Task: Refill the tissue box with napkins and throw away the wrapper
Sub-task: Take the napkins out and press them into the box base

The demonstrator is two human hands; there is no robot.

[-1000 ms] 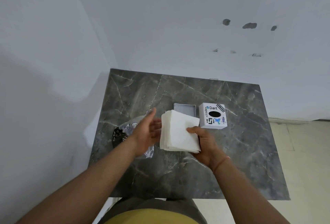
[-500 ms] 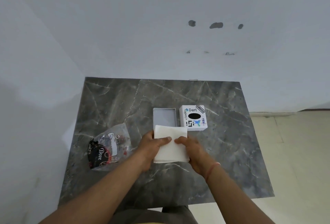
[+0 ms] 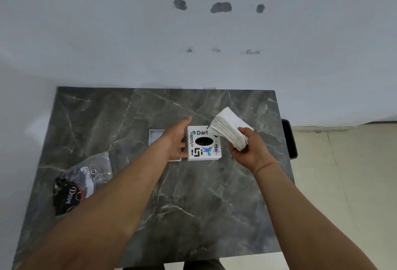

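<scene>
A white tissue box with stickers and a black oval slot stands on the dark marble table. My left hand is open, fingers spread against the box's left side. Partly hidden under that hand lies a shallow white tray, the box's other part. My right hand grips a thick stack of white napkins, tilted, above and right of the box. The crumpled clear wrapper with black print lies at the table's left.
A white wall rises straight behind the table and along its left side. A dark object sticks out past the table's right edge. Pale tiled floor lies to the right.
My left hand let go of the napkin stack and moved to the tissue box's left side. My right hand carried the stack up and to the right.
</scene>
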